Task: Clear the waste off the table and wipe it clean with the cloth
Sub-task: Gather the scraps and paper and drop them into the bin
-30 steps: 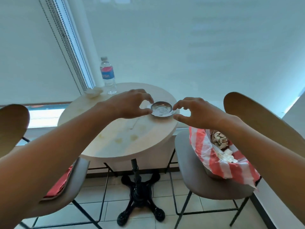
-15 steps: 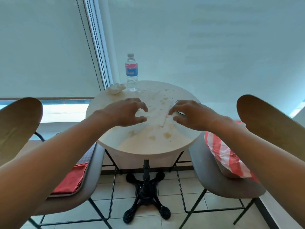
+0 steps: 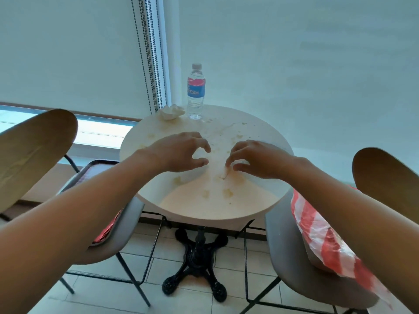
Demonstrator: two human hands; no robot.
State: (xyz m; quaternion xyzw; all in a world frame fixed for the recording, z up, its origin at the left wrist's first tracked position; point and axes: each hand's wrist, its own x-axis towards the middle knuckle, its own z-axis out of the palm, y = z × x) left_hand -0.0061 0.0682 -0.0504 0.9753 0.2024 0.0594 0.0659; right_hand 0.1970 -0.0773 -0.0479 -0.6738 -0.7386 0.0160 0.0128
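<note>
My left hand (image 3: 181,152) hovers curled, holding nothing; my right hand (image 3: 254,158) pinches a small scrap (image 3: 223,175) off the dirty table (image 3: 260,132); the tissue (image 3: 171,112) and bottle (image 3: 196,91) wait at the back; no cloth seen.

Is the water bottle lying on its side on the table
No, the water bottle stands upright at the far edge of the table, beside a crumpled tissue.

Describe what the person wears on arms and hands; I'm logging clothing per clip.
Nothing shows on either. The left hand and right hand are bare, with no gloves, rings or watch in view. Both forearms are bare to the frame edge; no sleeve shows.
</note>
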